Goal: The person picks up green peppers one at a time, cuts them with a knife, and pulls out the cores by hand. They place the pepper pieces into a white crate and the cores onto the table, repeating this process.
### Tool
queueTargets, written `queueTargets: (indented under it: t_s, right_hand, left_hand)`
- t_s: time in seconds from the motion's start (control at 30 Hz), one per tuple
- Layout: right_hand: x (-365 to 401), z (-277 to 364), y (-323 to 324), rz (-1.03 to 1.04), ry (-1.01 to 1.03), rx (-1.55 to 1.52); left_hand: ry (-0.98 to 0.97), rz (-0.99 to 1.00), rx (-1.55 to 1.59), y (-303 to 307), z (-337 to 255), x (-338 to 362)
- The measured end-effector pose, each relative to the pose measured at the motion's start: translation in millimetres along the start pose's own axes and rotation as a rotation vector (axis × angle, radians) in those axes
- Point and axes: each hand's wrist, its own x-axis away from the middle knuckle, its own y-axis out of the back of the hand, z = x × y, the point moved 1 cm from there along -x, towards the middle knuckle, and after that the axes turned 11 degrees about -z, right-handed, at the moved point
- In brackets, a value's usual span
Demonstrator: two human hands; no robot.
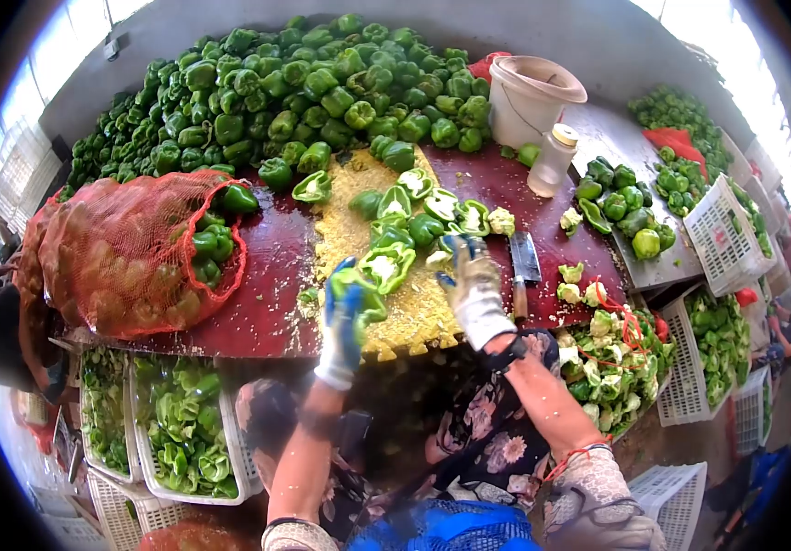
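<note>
My left hand [341, 326], in a blue and white glove, is closed on a cut green bell pepper [364, 286], part of which is blurred. Over the yellow mat [414, 326] my right hand [474, 283], gloved too, has its fingers apart and holds nothing I can make out. A pale pepper core [438, 260] lies beside its thumb. Halved peppers [389, 266] with white insides are grouped on the mat just beyond both hands. To the right of my right hand rests a cleaver [524, 259], its wooden handle toward me.
A big heap of whole peppers [294, 83] fills the table's back. At left lies a red mesh sack [129, 253]; at back right stand a white bucket [529, 96] and a bottle [553, 161]. Pepper cores [611, 363] pile up at right. Crates of pepper pieces [189, 432] sit below left.
</note>
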Motion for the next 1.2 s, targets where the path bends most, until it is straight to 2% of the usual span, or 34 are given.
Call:
queueTargets:
  t_s: [0.03, 0.07, 0.13, 0.17, 0.2, 0.23, 0.27, 0.33, 0.4, 0.43, 0.47, 0.5, 0.53, 0.57, 0.6, 0.67, 0.7, 0.73, 0.77, 0.8, 0.83, 0.87, 0.9, 0.93, 0.97, 1.0, 1.03, 1.07, 1.1, 1.17, 1.2]
  right_hand:
    - [-5, -26, -20, -0.061, 0.049, -0.053]
    - [-9, -45, -46, -0.122, 0.096, -0.106]
    - [3, -40, -59, -0.155, 0.126, 0.138]
    - [0, -32, -46, -0.115, 0.238, -0.151]
    - [-2, -32, -51, -0.134, 0.311, -0.203]
    - [-5, -29, -56, -0.073, 0.297, -0.268]
    - [-8, -15, -59, 0.007, 0.299, -0.344]
    - [-25, -8, -95, -0.231, 0.598, -0.354]
    - [-30, 11, -106, -0.105, 0.624, -0.134]
    - [-31, 25, -106, 0.023, 0.553, 0.006]
    - [-28, 42, -93, 0.148, 0.473, 0.156]
    - [-28, 41, -106, 0.005, 0.556, 0.164]
    - [-29, 44, -111, -0.021, 0.553, 0.197]
    - [-28, 50, -110, 0.012, 0.538, 0.224]
    - [-28, 54, -106, 0.041, 0.523, 0.256]
    - [-23, 49, -97, 0.173, 0.521, 0.192]
    - [-18, 47, -97, 0.299, 0.394, 0.175]
    - [-10, 34, -110, 0.243, 0.405, 0.185]
    - [-7, 31, -108, 0.262, 0.401, 0.163]
    - [-4, 30, -104, 0.286, 0.400, 0.143]
    - [-3, 43, -84, 0.427, 0.268, 0.081]
    - [-4, 23, -101, 0.327, 0.283, -0.036]
    - [-4, 24, -94, 0.366, 0.248, -0.093]
    - [-4, 27, -86, 0.399, 0.211, -0.152]
    - [-1, 28, -88, 0.446, 0.246, -0.410]
    - [7, 29, -82, 0.478, 0.266, -0.662]
    - [17, 26, -78, 0.288, 0.394, -0.371]
    - [22, 37, -59, 0.292, 0.453, -0.347]
    - [27, 47, -42, 0.395, 0.364, -0.362]
    - [25, 49, -39, 0.501, 0.564, -0.448]
    - [26, 50, -35, 0.434, 0.645, -0.288]
  left_hand:
    - [-0.153, 0.057, -0.395, -10, -8, 4]
    - [-0.412, 0.130, -1.059, -3, 5, 2]
    - [-0.580, 0.032, -1.249, 4, 32, 5]
    - [-0.369, -0.050, -0.846, 8, 37, -1]
    - [-0.291, -0.121, -0.573, 11, 35, -9]
    - [-0.061, -0.133, -0.269, 25, 31, -6]
    - [0.136, -0.166, 0.044, 23, -5, 9]
    - [0.071, -0.267, 0.143, 40, -50, 27]
    - [-0.026, -0.333, 0.211, 79, -78, 41]
    - [-0.086, -0.264, 0.332, 100, -98, 50]
    - [-0.158, -0.340, 0.310, 119, -119, 67]
    - [-0.233, -0.331, 0.347, 144, -133, 77]
    - [-0.476, -0.530, 0.084, 158, -145, 93]
    - [-0.502, -0.679, -0.221, 210, -140, 95]
    - [-0.280, -0.828, 0.470, 232, -151, 99]
    - [-0.165, -0.876, 0.800, 268, -148, 117]
    - [-0.103, -0.980, 0.952, 264, -152, 118]
    - [-0.034, -1.081, 1.105, 257, -153, 119]
    - [-0.071, -1.009, 1.050, 228, -159, 118]
    - [-0.098, -0.855, 0.941, 216, -151, 108]
    - [-0.116, -0.712, 0.827, 206, -138, 102]
    - [-0.152, -0.490, 0.694, 194, -122, 94]
    - [-0.161, -0.236, 0.674, 175, -109, 78]
    - [-0.190, -0.234, 0.410, 150, -92, 69]
    - [0.019, -0.171, 0.625, 132, -73, 56]
    - [0.157, -0.232, 0.478, 114, -53, 44]
    - [0.207, -0.212, 0.406, 103, -37, 38]
    - [0.263, -0.176, 0.336, 88, -22, 31]
    - [0.296, -0.134, 0.212, 70, -25, 27]
    - [0.387, 0.051, 0.260, 59, -9, 14]
    - [0.440, 0.135, 0.290, 52, -13, 15]
